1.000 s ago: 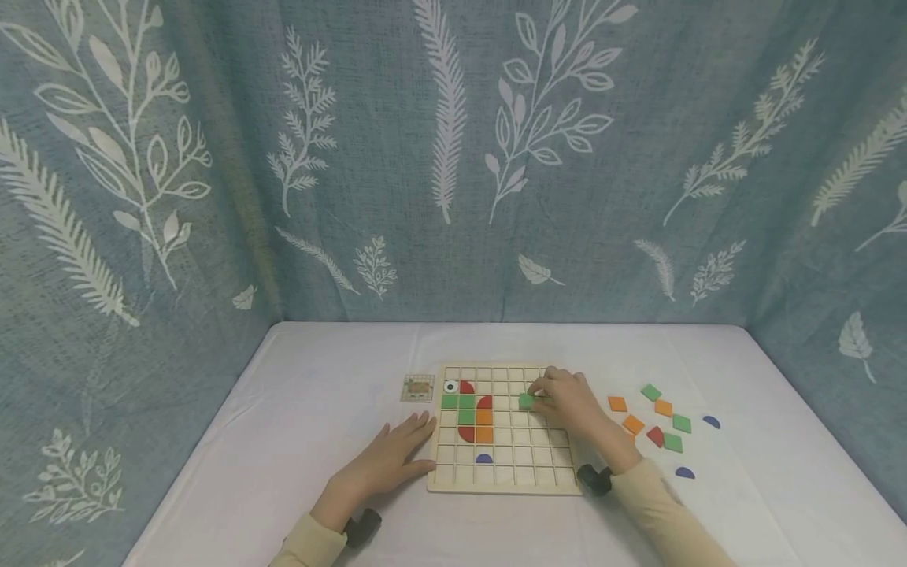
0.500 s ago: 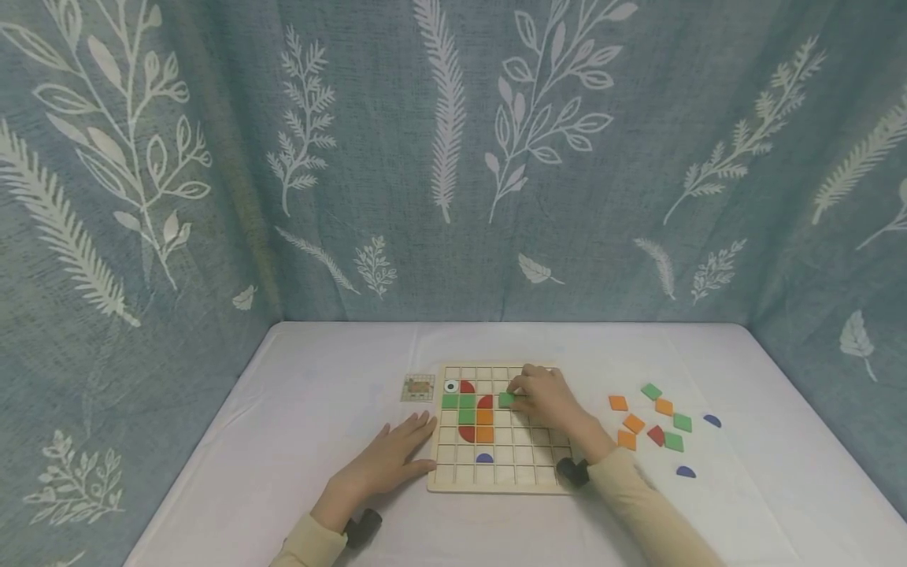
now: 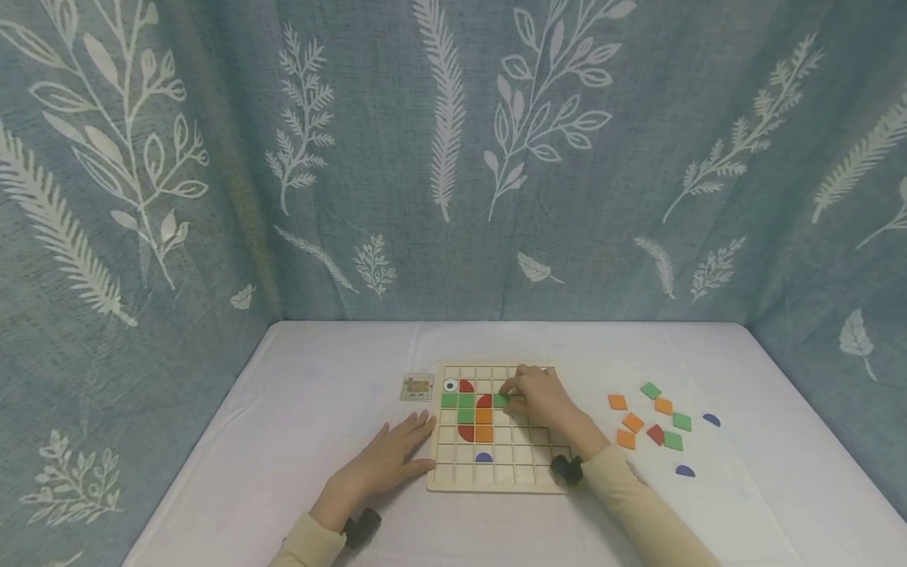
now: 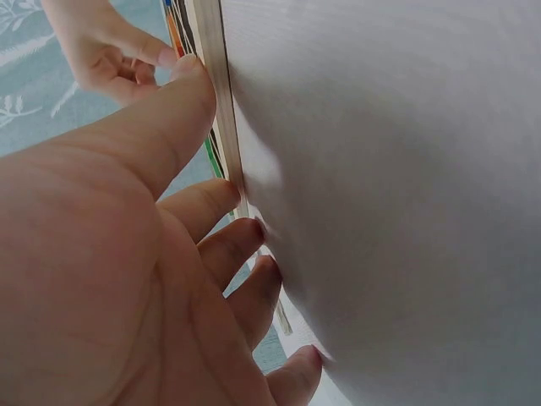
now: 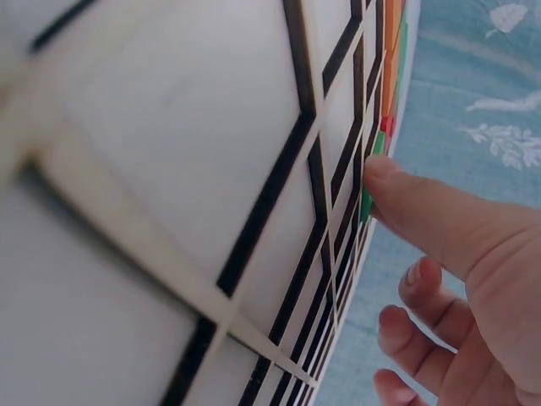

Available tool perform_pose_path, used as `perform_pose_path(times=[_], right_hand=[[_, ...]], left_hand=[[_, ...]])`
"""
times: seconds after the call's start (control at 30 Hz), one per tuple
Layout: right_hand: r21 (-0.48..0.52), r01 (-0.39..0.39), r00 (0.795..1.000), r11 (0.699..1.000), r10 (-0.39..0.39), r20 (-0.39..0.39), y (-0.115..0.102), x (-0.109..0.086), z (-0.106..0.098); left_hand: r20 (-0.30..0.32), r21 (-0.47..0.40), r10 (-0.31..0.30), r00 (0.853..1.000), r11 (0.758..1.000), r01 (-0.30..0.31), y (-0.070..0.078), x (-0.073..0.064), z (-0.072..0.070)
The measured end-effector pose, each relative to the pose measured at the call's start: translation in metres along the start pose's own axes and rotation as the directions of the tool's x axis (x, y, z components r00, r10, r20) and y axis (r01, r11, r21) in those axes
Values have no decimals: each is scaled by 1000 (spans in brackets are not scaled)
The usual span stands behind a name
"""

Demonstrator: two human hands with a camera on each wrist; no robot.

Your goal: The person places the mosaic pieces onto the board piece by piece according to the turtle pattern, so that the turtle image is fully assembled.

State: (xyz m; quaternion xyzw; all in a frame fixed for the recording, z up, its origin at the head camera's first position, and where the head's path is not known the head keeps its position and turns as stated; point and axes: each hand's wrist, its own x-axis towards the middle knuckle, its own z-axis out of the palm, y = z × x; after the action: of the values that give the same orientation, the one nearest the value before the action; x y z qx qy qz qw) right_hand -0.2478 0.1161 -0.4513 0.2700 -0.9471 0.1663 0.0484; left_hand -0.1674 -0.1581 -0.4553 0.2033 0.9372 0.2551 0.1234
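Note:
A wooden grid board [image 3: 524, 475] lies on the white table, its left cells filled with green, red and orange tiles, a white eye tile [image 3: 450, 386] and a blue half-circle [image 3: 483, 457]. My right hand [image 3: 544, 398] pinches a green square tile [image 3: 501, 400] at the cell just right of the upper red quarter-circle [image 3: 485, 402]. In the right wrist view the thumb presses on that green tile [image 5: 368, 199]. My left hand [image 3: 390, 457] rests by the board's left edge with its fingers spread, thumb and fingertips at the rim in the left wrist view.
A small picture card [image 3: 417, 387] lies left of the board's upper corner. To the right are loose orange tiles [image 3: 634, 423], green tiles [image 3: 672, 440], a red piece [image 3: 655, 435] and blue half-circles [image 3: 685, 471]. A patterned curtain [image 3: 496, 260] hangs behind the table.
My right hand has moved left across the board with the green tile, from a cell farther right to beside the red quarter-circle. The left hand has stayed in place.

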Motion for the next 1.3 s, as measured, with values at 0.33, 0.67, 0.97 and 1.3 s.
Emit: perform_pose_path(times=[0.33, 0.67, 0.97, 1.3], right_hand=[[-3, 17, 999, 1000, -18, -35, 7, -5, -2], [-6, -10, 998, 1000, 9, -70, 19, -17, -13], [29, -53, 996, 998, 55, -72, 30, -30, -24], [98, -147, 987, 984, 153, -57, 50, -51, -37]], left_hand=[[5, 16, -14, 1000, 1000, 14, 4, 0, -3], [7, 23, -18, 1000, 1000, 18, 2, 2, -2], [9, 14, -27, 1000, 1000, 27, 2, 2, -1], [2, 2, -18, 1000, 1000, 18, 3, 1, -1]])
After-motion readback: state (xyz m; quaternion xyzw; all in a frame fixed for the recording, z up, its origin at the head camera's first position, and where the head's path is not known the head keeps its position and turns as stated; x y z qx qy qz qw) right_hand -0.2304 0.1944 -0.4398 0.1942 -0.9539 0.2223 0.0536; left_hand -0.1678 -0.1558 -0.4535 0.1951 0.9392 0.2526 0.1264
